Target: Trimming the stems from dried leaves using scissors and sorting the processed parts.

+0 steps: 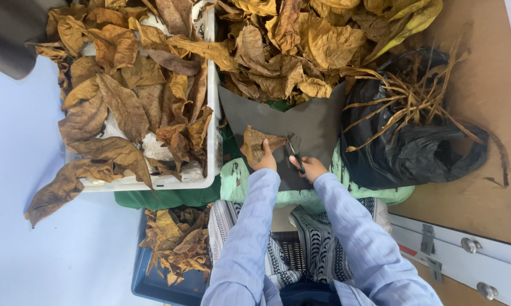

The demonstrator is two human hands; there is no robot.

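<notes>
Scissors [294, 154] sat in the right hand [307, 168], whose grip was closed around the handles, the blades pointing up toward a dry brown leaf [256, 144]. The left hand [265, 161] pinched that leaf by its lower edge, grip closed on it, and held it over a dark grey board [318, 122] resting across the person's lap. Both light blue sleeves [250, 226] reached forward from the bottom of the view. To the left, a white crate [212, 141] was heaped with similar leaves; a larger leaf pile [289, 51] lay beyond the board. A black bag [414, 147] on the right held pale stems [408, 96]. A blue tray [153, 283] with leaf scraps sat by the person's left knee.
</notes>
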